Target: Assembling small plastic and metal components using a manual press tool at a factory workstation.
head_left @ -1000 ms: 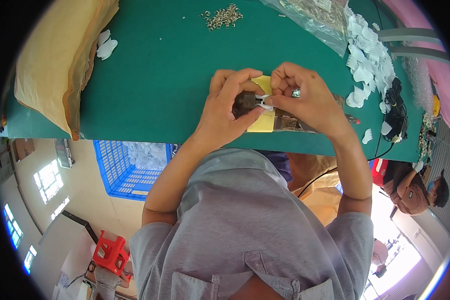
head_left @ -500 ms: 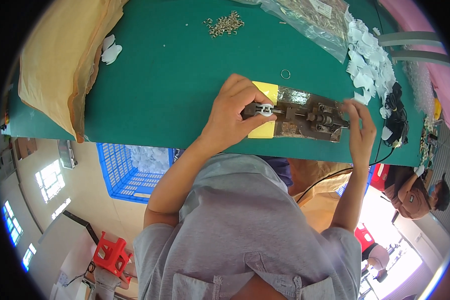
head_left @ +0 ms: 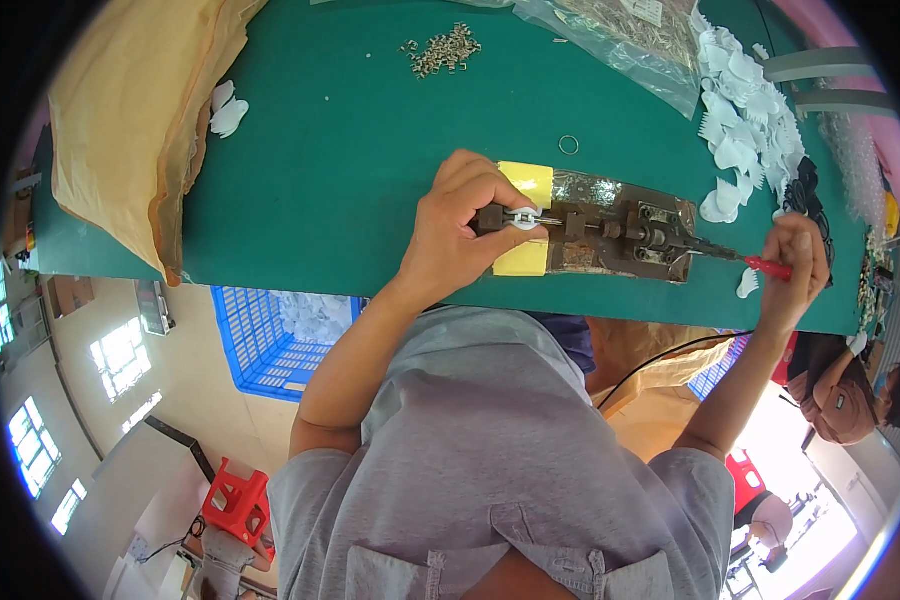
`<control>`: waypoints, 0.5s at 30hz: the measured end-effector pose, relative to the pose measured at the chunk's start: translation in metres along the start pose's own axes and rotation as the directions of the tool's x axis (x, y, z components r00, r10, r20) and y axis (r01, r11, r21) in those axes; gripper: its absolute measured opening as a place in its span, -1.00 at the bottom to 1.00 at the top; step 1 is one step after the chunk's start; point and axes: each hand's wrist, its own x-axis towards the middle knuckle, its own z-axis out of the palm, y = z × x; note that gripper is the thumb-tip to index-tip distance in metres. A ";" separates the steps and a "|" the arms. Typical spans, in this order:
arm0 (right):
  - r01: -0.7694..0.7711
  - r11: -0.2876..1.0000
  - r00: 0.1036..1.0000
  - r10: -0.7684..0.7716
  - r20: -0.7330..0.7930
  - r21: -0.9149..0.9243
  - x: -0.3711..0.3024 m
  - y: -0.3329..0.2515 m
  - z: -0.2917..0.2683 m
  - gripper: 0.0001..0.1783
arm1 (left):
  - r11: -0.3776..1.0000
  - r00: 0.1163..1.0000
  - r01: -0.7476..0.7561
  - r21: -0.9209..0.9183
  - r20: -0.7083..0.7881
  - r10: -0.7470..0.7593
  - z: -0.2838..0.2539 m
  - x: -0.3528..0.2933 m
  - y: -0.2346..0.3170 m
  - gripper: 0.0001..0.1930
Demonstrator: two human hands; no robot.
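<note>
My left hand (head_left: 452,222) pinches a small white plastic piece (head_left: 524,217) between thumb and fingers, at the left end of a brown metal push clamp fixture (head_left: 620,228). The piece sits against the fixture's rod. Yellow tape (head_left: 526,182) covers the base under that end. Out to the right, my right hand (head_left: 802,262) is closed on the red grip of the clamp lever (head_left: 767,267), which lies stretched out to the right. One loose white toothed piece (head_left: 747,284) rests on the table just below the lever.
A metal ring (head_left: 569,145) lies beyond the fixture, and a heap of small metal clips (head_left: 444,50) farther back. White toothed pieces (head_left: 745,110) pile up at the right beside a black cable (head_left: 808,195). A brown paper bag (head_left: 135,130) stands left; a blue crate (head_left: 260,345) sits below the table edge.
My right hand has moved right and the lever's red grip now shows in it, with the lever extended rightward. My left hand stays at the fixture with the white piece.
</note>
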 end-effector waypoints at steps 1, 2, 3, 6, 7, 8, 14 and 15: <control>0.047 0.974 0.998 -0.052 -0.019 -0.221 -0.003 0.004 0.014 -0.61 | 1.000 1.000 -0.020 0.017 -0.004 0.020 0.002 0.002 0.001 -0.70; 0.119 0.964 0.993 -0.115 0.029 -0.239 -0.006 -0.002 0.017 -0.72 | 1.000 1.000 -0.023 0.019 0.005 0.023 0.002 0.002 0.001 -0.70; 0.224 0.906 0.975 -0.207 0.086 -0.359 -0.006 -0.014 0.039 -0.80 | 0.998 0.999 -0.049 0.031 0.004 0.049 0.003 0.005 -0.002 -0.70; 0.604 0.620 0.797 -0.479 0.368 -0.500 0.006 -0.045 0.101 -0.84 | 0.998 0.999 -0.047 0.044 0.014 0.046 -0.004 -0.003 -0.005 -0.72; 0.588 0.598 0.804 -0.506 0.312 -0.545 0.008 -0.047 0.106 -0.83 | 0.999 0.999 -0.026 0.023 0.019 0.026 -0.004 -0.002 -0.005 -0.72; 0.412 0.807 0.909 -0.395 0.133 -0.422 0.000 -0.028 0.108 -0.91 | 0.999 0.999 -0.037 0.029 0.013 0.036 -0.004 -0.003 -0.007 -0.72; -0.081 0.594 0.996 0.076 0.045 0.801 -0.002 0.025 0.035 -0.62 | 0.988 0.992 -0.111 -0.104 -0.064 0.105 -0.008 -0.002 0.007 -0.74; -0.111 0.493 0.990 0.126 0.056 0.863 -0.004 0.044 0.024 -0.64 | 0.975 0.988 -0.126 -0.185 -0.115 0.106 -0.011 -0.002 0.013 -0.74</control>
